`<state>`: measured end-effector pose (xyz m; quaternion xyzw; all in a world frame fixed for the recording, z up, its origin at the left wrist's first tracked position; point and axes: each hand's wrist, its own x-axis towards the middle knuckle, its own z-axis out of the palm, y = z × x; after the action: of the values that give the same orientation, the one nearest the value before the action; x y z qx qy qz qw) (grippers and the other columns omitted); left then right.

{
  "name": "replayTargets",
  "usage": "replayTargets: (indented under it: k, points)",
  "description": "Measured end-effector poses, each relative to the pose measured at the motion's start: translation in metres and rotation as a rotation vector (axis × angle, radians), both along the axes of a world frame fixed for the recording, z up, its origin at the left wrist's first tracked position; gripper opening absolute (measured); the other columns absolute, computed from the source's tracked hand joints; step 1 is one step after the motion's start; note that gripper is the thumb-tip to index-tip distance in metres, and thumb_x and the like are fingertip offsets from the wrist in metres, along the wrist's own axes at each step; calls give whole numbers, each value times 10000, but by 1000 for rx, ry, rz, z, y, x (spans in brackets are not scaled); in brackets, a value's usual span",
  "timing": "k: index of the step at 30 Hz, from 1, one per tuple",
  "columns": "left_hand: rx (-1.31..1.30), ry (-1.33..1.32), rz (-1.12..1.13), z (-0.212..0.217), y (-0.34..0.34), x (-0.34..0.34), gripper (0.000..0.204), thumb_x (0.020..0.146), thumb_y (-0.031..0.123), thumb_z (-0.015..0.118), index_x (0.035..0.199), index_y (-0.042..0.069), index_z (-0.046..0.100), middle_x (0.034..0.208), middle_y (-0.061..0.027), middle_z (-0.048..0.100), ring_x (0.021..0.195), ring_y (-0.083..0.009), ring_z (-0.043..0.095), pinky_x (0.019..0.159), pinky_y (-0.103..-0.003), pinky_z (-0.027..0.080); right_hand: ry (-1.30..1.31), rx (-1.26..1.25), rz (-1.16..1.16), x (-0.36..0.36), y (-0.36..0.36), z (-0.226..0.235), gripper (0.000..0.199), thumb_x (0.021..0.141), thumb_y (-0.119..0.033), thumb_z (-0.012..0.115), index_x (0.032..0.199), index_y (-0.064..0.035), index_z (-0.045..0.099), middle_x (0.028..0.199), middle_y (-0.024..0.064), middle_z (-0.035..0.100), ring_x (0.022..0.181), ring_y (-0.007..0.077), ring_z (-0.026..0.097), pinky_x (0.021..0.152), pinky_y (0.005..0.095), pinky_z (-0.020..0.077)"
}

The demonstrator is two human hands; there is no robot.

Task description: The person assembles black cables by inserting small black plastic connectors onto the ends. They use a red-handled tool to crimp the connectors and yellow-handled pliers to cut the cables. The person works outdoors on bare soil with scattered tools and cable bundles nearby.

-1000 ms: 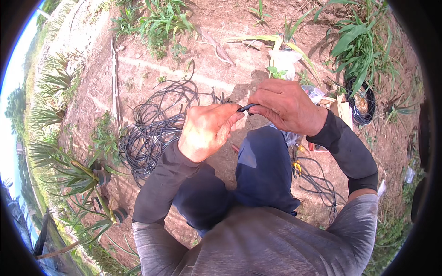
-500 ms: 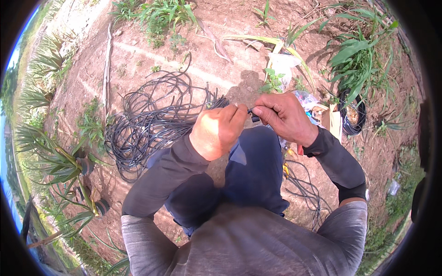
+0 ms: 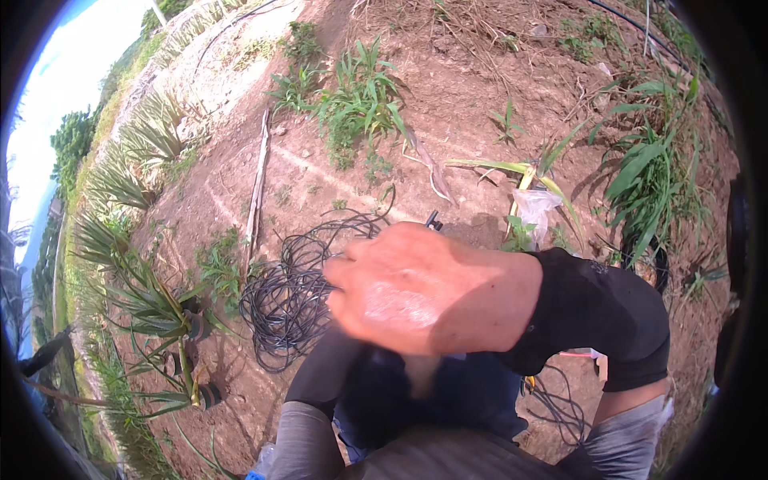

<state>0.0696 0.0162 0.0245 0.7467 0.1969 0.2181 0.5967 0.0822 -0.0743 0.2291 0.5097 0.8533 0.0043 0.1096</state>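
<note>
Close to the head camera, my right hand point(image 3: 420, 292) lies across the middle of the view, its back facing up. Its fingers curl down and away at the left end, slightly blurred, and whatever they hold is hidden. My left sleeve point(image 3: 328, 372) runs up behind it, so my left hand is covered and its fingers do not show. Past my hands, a tangle of thin black tubing point(image 3: 292, 292) lies on the soil, partly covered by my right hand. Dark tube ends point(image 3: 433, 221) stick out just beyond my right knuckles.
A clear plastic bag point(image 3: 538, 210) lies on the ground beyond my right wrist. More thin black tubing point(image 3: 560, 408) lies beside my right knee. Potted spiky plants point(image 3: 180, 328) line the left side, and leafy weeds point(image 3: 660, 168) grow at the far right.
My right hand has left its place beside the left and come up and leftward, now hiding the left hand. The view has tilted up, showing more ground ahead and sky.
</note>
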Motion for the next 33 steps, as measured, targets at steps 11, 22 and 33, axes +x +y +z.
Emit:
replayTargets:
  k: [11, 22, 33]
  points:
    - [-182, 56, 17, -132, 38, -4, 231, 977, 198, 590, 960, -12, 684, 605, -22, 592, 446, -82, 540, 411, -211, 393, -16, 54, 240, -36, -8, -28, 265, 917, -194, 566, 1126, -43, 629, 1060, 114, 648, 933, 229, 642, 754, 312, 521]
    - [-698, -324, -207, -78, 66, -49, 333, 1022, 262, 509, 1116, -37, 621, 701, -25, 575, 557, -124, 532, 502, -234, 426, 410, 59, -131, -14, 6, -61, 244, 878, -154, 586, 1086, -36, 637, 991, 111, 671, 843, 209, 659, 703, 286, 520]
    - [-462, -121, -402, -40, 26, -55, 317, 1026, 239, 490, 1022, -32, 655, 597, 14, 504, 475, -60, 421, 468, -216, 346, 1056, 213, -626, 76, -41, -178, 348, 975, -118, 559, 1318, -55, 558, 1039, 72, 665, 863, 147, 618, 773, 317, 496]
